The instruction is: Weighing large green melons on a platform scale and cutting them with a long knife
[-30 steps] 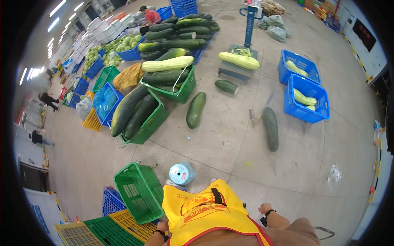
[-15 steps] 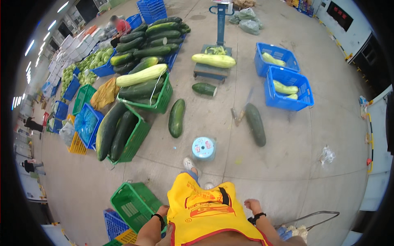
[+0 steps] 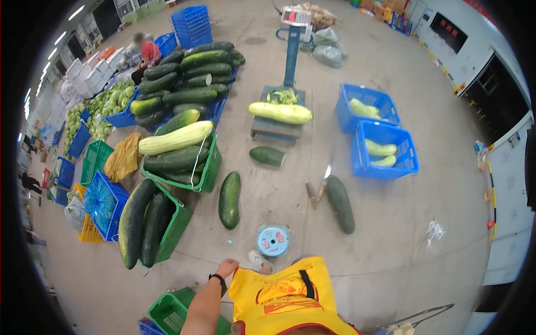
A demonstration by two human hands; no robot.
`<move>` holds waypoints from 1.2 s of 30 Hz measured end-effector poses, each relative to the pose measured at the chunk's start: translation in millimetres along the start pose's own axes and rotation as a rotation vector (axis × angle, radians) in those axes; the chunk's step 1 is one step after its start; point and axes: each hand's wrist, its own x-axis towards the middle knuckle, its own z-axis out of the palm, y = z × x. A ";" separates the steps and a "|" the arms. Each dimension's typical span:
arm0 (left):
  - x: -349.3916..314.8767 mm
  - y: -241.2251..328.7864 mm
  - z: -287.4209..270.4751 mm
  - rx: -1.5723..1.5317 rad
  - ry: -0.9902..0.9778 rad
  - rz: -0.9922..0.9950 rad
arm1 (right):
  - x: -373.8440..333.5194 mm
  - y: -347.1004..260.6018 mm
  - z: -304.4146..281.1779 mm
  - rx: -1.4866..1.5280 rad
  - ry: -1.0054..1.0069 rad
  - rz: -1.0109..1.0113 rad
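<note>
My left hand (image 3: 226,268) is at the upper left corner of the yellow apron (image 3: 290,296) that I wear, its fingers closed on the cloth edge. A dark band circles that wrist. My right hand is out of sight. Just ahead of my feet stands a round light-blue stool (image 3: 273,241). Beyond it on the floor lie a dark green winter melon (image 3: 229,200), a cut melon piece (image 3: 267,156) and another whole melon (image 3: 340,204). Beside the right-hand melon is a knife (image 3: 327,172), close to a small brownish tool (image 3: 311,191).
A platform scale (image 3: 277,129) carries a peeled pale melon (image 3: 281,113). Blue crates (image 3: 385,170) with peeled melons stand to its right. Green crates (image 3: 177,229) and a large melon pile (image 3: 195,78) line the left. A green crate (image 3: 167,315) sits by my left arm.
My left hand has come up and forward to the apron's edge. My right hand has dropped out of view. The whole scene has shifted slightly left, with the nearer things lower in the picture.
</note>
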 end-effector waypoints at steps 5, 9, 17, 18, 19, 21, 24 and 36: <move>2.9 68.0 -14.9 -0.330 0.002 -0.160 | 18.9 -50.4 -74.1 0.114 -0.126 0.134; -27.1 95.0 -7.8 -0.224 -0.107 -0.485 | 102.3 8.5 -106.2 0.234 -0.215 0.163; -87.8 89.2 50.3 -0.705 0.100 -0.373 | 271.6 -80.6 -275.6 0.843 -0.108 0.499; -88.7 109.7 44.7 -0.638 0.082 -0.334 | 277.4 -104.5 -292.6 0.823 -0.094 0.496; -86.8 130.3 40.3 -0.568 0.070 -0.292 | 283.5 -133.2 -309.9 0.802 -0.113 0.500; -80.8 183.9 24.5 -0.576 0.097 -0.370 | 290.9 -178.1 -336.6 0.639 -0.250 0.500; -93.3 217.4 3.6 -0.611 0.118 -0.448 | 315.1 -181.2 -329.1 0.214 -0.471 0.349; -9.7 248.9 -96.1 -0.750 -0.152 -0.324 | 290.2 -300.5 -381.5 0.346 -0.510 0.305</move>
